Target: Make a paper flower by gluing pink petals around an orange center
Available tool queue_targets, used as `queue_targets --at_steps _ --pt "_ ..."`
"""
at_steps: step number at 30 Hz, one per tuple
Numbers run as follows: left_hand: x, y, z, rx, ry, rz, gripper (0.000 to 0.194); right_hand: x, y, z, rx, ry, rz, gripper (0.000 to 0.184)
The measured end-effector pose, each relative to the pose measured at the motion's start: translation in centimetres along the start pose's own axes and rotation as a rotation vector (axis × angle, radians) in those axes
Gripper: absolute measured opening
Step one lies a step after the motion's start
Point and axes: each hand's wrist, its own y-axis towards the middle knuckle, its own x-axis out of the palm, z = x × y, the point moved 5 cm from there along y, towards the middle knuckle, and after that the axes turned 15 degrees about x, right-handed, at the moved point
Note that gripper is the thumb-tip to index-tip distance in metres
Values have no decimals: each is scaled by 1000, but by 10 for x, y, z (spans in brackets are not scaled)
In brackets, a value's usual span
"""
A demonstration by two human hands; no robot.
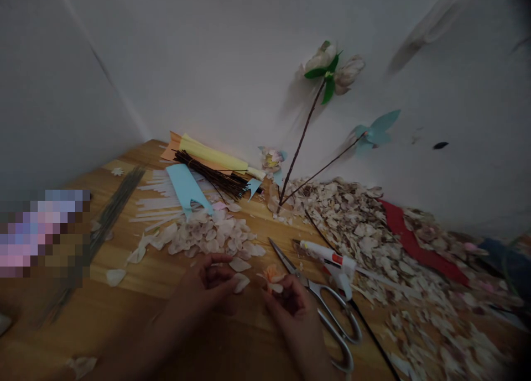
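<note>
Between its fingertips my left hand [215, 287] pinches a pale petal [241, 283]. A second petal [239, 265] lies just beyond those fingers. My right hand [292, 309] is closed on a small artificial flower [272, 276], orange at its centre with a whitish petal at its side. The two hands are a short gap apart above the wooden table [145, 292]. Beside my right hand lie large scissors [315, 290] with grey handles. A heap of pale petals [211, 234] sits beyond my left hand.
A white glue gun [332, 259] with a black cord lies right of the scissors. Dried petals [357, 220] and a red strip [415, 243] cover the right side. Two flower stems [305, 129] lean at the wall. Brown stems [211, 173] and thin wires [112, 209] lie left.
</note>
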Motion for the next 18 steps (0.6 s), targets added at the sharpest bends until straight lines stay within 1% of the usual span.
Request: queue_targets --at_steps 2,5,8,13,18 --pt "0 0 -1 -12 -8 3 45 2 0 -1 35 35 -16 27" --pt "-1 0 -1 -18 -4 -4 45 1 -1 -5 41 62 -24 29" --pt "-1 0 1 -4 -1 -6 42 -1 -1 -7 41 59 -11 28" --pt "-1 0 0 -25 -3 -6 43 0 -4 -6 81 100 -24 25" --pt "-1 0 0 -30 -21 -4 42 -1 -3 -4 88 132 0 24"
